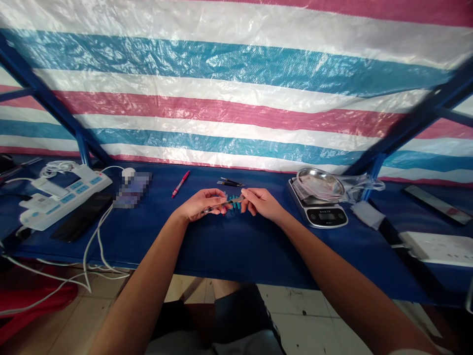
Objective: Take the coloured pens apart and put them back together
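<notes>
My left hand (204, 203) is closed around a slim, clear-and-dark pen (217, 206) that lies slantwise across its fingers. My right hand (261, 202) pinches the other end of the pen between thumb and forefinger. Whether the pen is in one piece or in separate parts is too small to tell. Small teal pieces (235, 204) lie on the table just behind and between the fingers, partly hidden by them. A little farther back rest several thin dark pen refills (229, 183).
A red pen (181, 184) lies left of my hands on the blue table (236, 251). A white power strip (68, 199), a black phone (82, 217) and white cables fill the left side. To the right stands a kitchen scale (320, 212) bearing a metal dish (340, 183).
</notes>
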Demonstrator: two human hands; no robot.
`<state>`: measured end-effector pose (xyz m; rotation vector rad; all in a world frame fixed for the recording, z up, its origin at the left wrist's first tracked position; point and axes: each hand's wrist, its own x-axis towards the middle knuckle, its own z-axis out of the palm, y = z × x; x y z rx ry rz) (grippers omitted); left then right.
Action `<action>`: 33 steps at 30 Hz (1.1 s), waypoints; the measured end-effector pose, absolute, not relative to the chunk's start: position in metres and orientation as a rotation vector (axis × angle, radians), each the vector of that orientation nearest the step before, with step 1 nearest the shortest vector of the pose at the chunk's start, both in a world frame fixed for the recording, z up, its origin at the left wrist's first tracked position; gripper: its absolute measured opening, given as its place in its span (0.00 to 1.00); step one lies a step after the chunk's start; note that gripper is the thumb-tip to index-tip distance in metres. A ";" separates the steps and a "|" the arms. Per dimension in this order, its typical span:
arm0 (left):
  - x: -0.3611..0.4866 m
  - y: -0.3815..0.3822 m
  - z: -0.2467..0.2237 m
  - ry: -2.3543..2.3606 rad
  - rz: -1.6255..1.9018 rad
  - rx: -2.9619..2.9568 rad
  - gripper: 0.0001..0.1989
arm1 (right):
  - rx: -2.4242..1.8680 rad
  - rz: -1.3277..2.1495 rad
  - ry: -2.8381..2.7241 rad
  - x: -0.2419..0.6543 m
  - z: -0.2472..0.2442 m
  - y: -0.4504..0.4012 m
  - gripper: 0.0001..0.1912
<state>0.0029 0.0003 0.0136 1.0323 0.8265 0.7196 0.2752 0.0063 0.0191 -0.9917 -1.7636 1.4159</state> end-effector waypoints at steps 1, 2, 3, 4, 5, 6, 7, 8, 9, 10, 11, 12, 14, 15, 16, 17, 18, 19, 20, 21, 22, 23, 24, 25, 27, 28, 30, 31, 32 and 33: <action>0.003 0.000 0.014 0.827 0.719 1.030 0.22 | -0.979 1.431 -1.752 0.276 0.020 0.007 0.25; 0.003 0.000 0.014 0.827 0.718 1.029 0.22 | -0.959 1.449 -1.741 0.277 0.020 0.007 0.23; 0.003 0.000 0.014 0.826 0.719 1.029 0.22 | -0.931 1.468 -1.729 0.277 0.020 0.007 0.23; 0.003 0.000 0.014 0.825 0.721 1.027 0.22 | -0.899 1.488 -1.715 0.278 0.021 0.008 0.23; 0.003 0.000 0.014 0.825 0.725 1.024 0.22 | -0.866 1.505 -1.704 0.278 0.021 0.008 0.24; 0.003 0.000 0.014 0.823 0.730 1.020 0.22 | -0.838 1.518 -1.698 0.278 0.021 0.007 0.24; 0.003 0.000 0.013 0.821 0.733 1.016 0.22 | -0.819 1.529 -1.697 0.278 0.021 0.007 0.23; 0.003 0.001 0.013 0.819 0.733 1.012 0.22 | -0.813 1.540 -1.700 0.277 0.022 0.006 0.21; 0.003 0.001 0.013 0.819 0.730 1.011 0.22 | -0.823 1.549 -1.707 0.277 0.022 0.006 0.20; 0.002 0.001 0.012 0.818 0.725 1.013 0.23 | -0.845 1.551 -1.720 0.276 0.022 0.005 0.19; 0.002 0.001 0.012 0.815 0.720 1.018 0.23 | -0.878 1.548 -1.735 0.276 0.022 0.005 0.19; 0.002 0.001 0.012 0.813 0.715 1.022 0.23 | -0.915 1.541 -1.749 0.275 0.022 0.004 0.19; 0.002 0.001 0.012 0.809 0.709 1.028 0.23 | -0.973 1.528 -1.761 0.275 0.022 0.004 0.22; 0.002 0.001 0.012 0.809 0.709 1.028 0.23 | -0.985 1.529 -1.755 0.275 0.022 0.004 0.24; 0.002 0.001 0.013 0.811 0.712 1.025 0.23 | -0.985 1.538 -1.745 0.275 0.022 0.004 0.25; 0.003 0.001 0.013 0.814 0.716 1.022 0.23 | -0.976 1.547 -1.735 0.276 0.022 0.005 0.24; 0.003 0.000 0.013 0.815 0.719 1.021 0.22 | -0.959 1.551 -1.731 0.276 0.022 0.005 0.23; 0.003 0.000 0.013 0.815 0.724 1.021 0.22 | -0.937 1.548 -1.734 0.276 0.023 0.005 0.23; 0.003 0.000 0.013 0.812 0.727 1.021 0.22 | -0.914 1.541 -1.741 0.277 0.023 0.006 0.25; 0.003 0.000 0.013 0.809 0.729 1.022 0.22 | -0.894 1.532 -1.749 0.277 0.024 0.006 0.25; 0.003 0.000 0.013 0.806 0.730 1.022 0.22 | -0.882 1.529 -1.755 0.278 0.024 0.006 0.24; 0.003 0.001 0.012 0.802 0.727 1.021 0.22 | -0.885 1.529 -1.760 0.278 0.024 0.006 0.22; 0.002 0.001 0.012 0.799 0.721 1.020 0.22 | -0.901 1.532 -1.766 0.278 0.023 0.006 0.20; 0.002 0.001 0.011 0.798 0.714 1.021 0.23 | -0.923 1.534 -1.777 0.277 0.022 0.006 0.19; 0.002 0.002 0.011 0.799 0.707 1.022 0.23 | -0.954 1.537 -1.792 0.277 0.020 0.006 0.23; 0.002 0.002 0.011 0.800 0.707 1.022 0.23 | -0.951 1.541 -1.788 0.277 0.019 0.006 0.25; 0.003 0.001 0.011 0.802 0.718 1.022 0.23 | -0.914 1.537 -1.782 0.277 0.018 0.007 0.24; 0.003 0.001 0.011 0.801 0.721 1.023 0.22 | -0.893 1.524 -1.787 0.277 0.018 0.007 0.24; 0.003 0.001 0.012 0.799 0.722 1.026 0.22 | -0.879 1.506 -1.798 0.278 0.019 0.007 0.24; 0.003 0.001 0.012 0.798 0.723 1.027 0.22 | -0.873 1.487 -1.815 0.278 0.020 0.007 0.24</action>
